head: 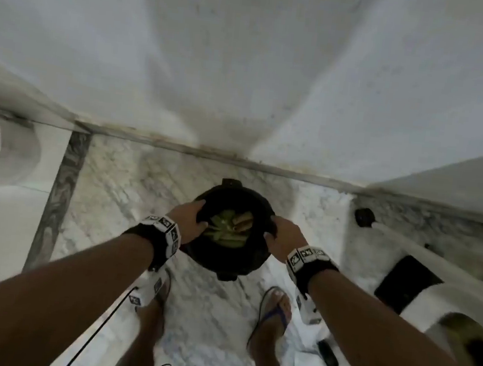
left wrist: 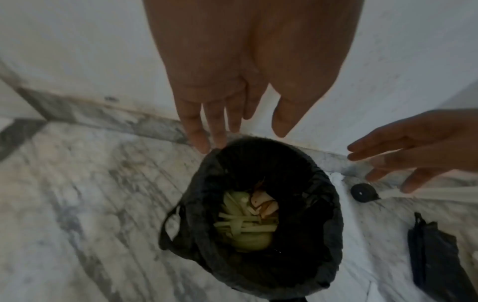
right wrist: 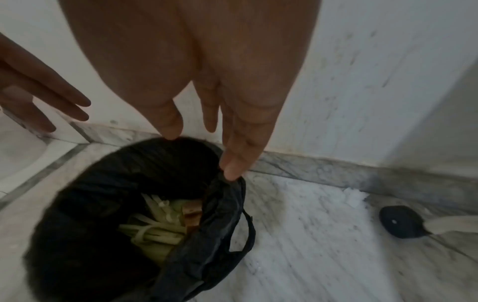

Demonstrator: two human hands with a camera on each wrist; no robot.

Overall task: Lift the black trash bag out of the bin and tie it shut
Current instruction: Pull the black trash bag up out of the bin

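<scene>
A small round bin (head: 226, 270) stands on the marble floor near the wall, lined with a black trash bag (head: 232, 199) (left wrist: 297, 255) (right wrist: 77, 224). Green vegetable scraps (head: 223, 231) (left wrist: 245, 224) (right wrist: 152, 228) lie inside. My left hand (head: 191, 219) (left wrist: 240, 130) reaches the bag's left rim with straight fingers, their tips at the plastic edge. My right hand (head: 282, 235) (right wrist: 204, 143) is at the right rim, one fingertip (right wrist: 232, 173) touching the bag. The bag's loop handles (left wrist: 170, 224) (right wrist: 243, 235) hang down outside the bin.
The white wall and grey skirting (head: 208, 149) run just behind the bin. A small round black object (head: 365, 216) (right wrist: 401, 221) lies on the floor at right, with a folded black bag (left wrist: 434, 255) nearer. My feet in flip-flops (head: 274, 311) stand in front of the bin.
</scene>
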